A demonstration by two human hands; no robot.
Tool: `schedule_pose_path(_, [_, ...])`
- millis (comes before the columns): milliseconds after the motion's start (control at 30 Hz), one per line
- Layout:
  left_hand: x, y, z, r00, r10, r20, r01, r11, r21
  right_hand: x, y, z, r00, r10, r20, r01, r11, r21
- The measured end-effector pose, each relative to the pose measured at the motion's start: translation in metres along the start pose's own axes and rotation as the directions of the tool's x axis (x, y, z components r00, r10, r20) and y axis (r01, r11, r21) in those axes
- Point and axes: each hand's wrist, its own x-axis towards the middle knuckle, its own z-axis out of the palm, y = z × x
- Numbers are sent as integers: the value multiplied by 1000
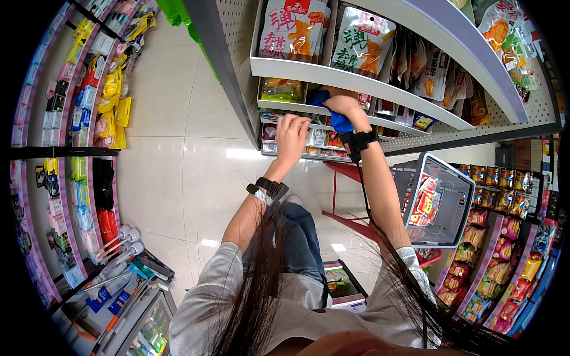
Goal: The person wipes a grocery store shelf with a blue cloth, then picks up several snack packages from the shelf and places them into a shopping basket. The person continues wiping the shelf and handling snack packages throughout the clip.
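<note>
My right hand (342,99) reaches into a lower shelf of the snack rack, with a blue cloth (340,121) at it; its fingers are hidden behind the shelf lip. Beside it on that shelf lies a green and yellow snack packet (281,90). My left hand (291,133) hovers in front of the lower shelves, fingers slightly curled, holding nothing visible. On the shelf above stand a red and white snack pouch (291,33) and a green and white snack pouch (363,42), with several more pouches to their right.
A grey plastic basket (449,200) holding red packets is at my right, by a red frame (352,227). Packed shelves (84,98) line the left side. Brushes and mop handles (120,285) stand at the lower left. The shelf upright (222,66) stands left of the rack.
</note>
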Motion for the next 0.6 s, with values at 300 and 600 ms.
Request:
schedule_pose_path(300, [49,-12,15,609,-534,586,775,559,-296,8,1,10,997,22,-74,-25,999,-36])
schedule_pose_path(600, [52,-22,9,672,-495,551,702,663,-260,37,18,69,825,64,-562,-98,995,-30])
